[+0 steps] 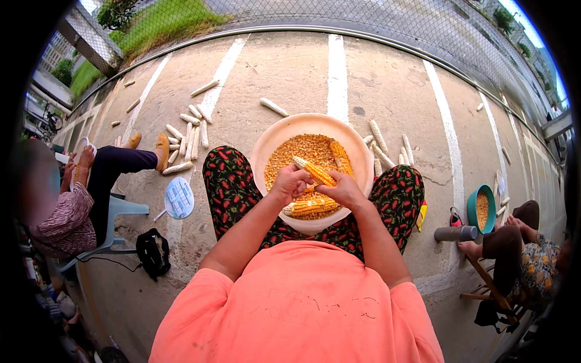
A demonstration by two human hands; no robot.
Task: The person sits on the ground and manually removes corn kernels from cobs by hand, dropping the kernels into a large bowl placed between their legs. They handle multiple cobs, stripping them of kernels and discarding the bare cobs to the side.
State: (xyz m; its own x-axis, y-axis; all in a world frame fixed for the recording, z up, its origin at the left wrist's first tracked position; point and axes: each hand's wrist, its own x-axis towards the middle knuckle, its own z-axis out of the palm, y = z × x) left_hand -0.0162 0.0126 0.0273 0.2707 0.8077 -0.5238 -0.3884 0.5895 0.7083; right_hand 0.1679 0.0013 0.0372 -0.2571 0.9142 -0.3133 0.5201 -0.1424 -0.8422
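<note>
A partly shelled yellow corn cob (pixel 317 172) is held over a large pale plastic basin (pixel 312 119) between my knees. My right hand (pixel 341 188) grips the cob's lower right end. My left hand (pixel 290 183) is at its upper left end, fingers curled; the pale tip there looks bare of kernels. Loose corn kernels (pixel 299 147) cover the basin's bottom. Another corn cob (pixel 341 156) leans along the right inner wall. Below my hands, more corn cobs (pixel 313 206) lie on the kernels, partly stripped at one end.
Bare corn cobs (pixel 188 136) are scattered on the concrete at left, with others (pixel 379 138) beyond my right knee. A hand fan (pixel 179 198) and a black bag (pixel 153 254) lie at left. Seated people flank me. A teal basin (pixel 474 213) and grey bottle (pixel 455 233) are at right.
</note>
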